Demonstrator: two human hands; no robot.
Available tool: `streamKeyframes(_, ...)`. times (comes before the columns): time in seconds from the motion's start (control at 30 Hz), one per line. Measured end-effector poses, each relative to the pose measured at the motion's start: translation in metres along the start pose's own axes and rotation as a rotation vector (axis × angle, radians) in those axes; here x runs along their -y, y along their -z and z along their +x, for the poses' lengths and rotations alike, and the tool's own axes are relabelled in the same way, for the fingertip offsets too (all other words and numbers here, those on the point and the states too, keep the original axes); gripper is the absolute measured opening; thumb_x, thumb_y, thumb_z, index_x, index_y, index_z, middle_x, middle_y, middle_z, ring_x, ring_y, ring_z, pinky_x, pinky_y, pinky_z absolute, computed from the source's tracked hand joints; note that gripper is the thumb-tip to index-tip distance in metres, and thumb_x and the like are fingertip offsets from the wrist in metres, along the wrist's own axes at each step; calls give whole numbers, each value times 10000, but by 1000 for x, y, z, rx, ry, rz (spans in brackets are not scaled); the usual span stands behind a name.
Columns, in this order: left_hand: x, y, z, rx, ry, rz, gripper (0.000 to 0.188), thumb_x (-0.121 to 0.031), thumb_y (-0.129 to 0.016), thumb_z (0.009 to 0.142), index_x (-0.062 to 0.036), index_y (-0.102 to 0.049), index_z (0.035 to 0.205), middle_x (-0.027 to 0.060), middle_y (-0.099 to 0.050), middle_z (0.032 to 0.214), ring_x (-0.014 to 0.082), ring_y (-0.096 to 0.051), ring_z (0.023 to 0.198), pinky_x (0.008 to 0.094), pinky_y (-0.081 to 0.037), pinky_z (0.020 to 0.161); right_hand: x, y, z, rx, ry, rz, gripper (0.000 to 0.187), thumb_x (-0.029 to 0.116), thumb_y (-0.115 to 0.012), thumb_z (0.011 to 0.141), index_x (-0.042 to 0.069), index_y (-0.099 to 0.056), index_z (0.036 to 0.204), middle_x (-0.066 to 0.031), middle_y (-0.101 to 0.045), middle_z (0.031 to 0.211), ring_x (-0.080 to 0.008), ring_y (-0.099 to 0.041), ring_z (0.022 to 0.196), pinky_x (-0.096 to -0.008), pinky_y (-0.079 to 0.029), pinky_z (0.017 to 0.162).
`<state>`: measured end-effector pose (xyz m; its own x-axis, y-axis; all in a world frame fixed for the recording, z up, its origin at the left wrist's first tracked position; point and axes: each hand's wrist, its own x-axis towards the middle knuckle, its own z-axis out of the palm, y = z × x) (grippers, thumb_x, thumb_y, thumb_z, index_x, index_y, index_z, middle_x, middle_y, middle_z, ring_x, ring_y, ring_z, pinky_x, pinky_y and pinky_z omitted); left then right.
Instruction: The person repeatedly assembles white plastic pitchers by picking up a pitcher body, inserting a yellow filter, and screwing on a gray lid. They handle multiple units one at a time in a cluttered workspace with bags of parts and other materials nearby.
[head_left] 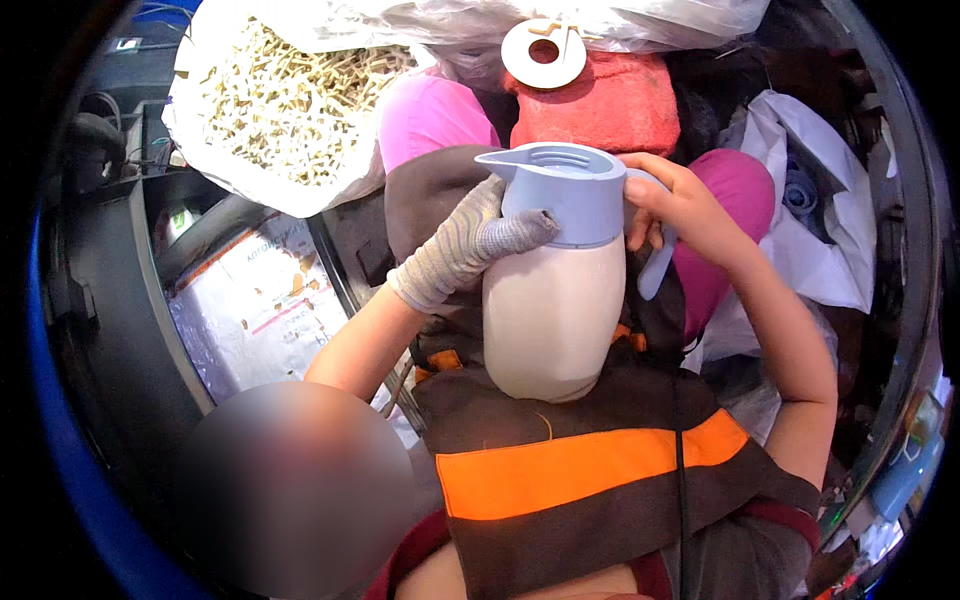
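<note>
Upright over my lap stands a white vacuum jug (pixel 553 320) with a light blue collar, its spout pointing left and its threaded mouth uncovered. My left hand (pixel 470 240), in a grey striped glove, is closed against the left side of the collar, thumb lying across its front. The bare right hand (pixel 685 205) grips around the top of the blue handle (pixel 657 265) at the jug's right side. Some of the right fingers are hidden behind the handle. The jug's inside is too dark to make out.
Beyond the jug, a round cream disc with a hole (pixel 544 54) lies on a folded red cloth (pixel 600 105). At the far left is a white bag (pixel 290 110) full of small beige pieces. Black frame bars (pixel 150 290) run along the left. White plastic sheeting (pixel 810 200) is at right.
</note>
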<state>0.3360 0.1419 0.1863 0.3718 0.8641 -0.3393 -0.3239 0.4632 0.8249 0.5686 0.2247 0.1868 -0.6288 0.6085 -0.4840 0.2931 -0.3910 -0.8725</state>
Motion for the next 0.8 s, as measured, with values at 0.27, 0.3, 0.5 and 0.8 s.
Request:
streamKeyframes(0.27,-49,57,66,5,-212,183,437,-302,-503,937,29,-535,1220,123,-605,1183,184,-583,1075,339,-480,882,-2,34,-34,76,-12,86,385,348,-522,905,-24,-579,985,-28,-525,552,-83,-489,433,-206,-359,454)
streamKeyframes(0.3,-59,58,99,-33,-306,317,525,-387,-552,901,31,-537,1219,136,-611,1166,191,-573,1085,346,-478,885,-10,38,-44,33,-12,116,383,345,-528,901,-26,-581,981,-26,-521,552,-81,-484,432,-205,-360,458)
streamKeyframes(0.5,-22,44,198,-649,-191,1740,738,-515,-708,661,-124,-485,1244,246,-463,1203,387,-511,1103,493,-454,878,7,57,-88,-300,75,115,546,447,-645,782,-51,-608,1001,-13,-541,591,-68,-468,398,-194,-337,361)
streamKeyframes(0.8,-157,44,121,-506,-718,999,702,-420,-721,781,-25,-461,1300,126,-599,1115,189,-588,987,299,-473,863,38,95,-19,-597,487,-186,312,239,-585,885,-14,-609,1067,-12,-574,698,-69,-538,583,-205,-421,537)
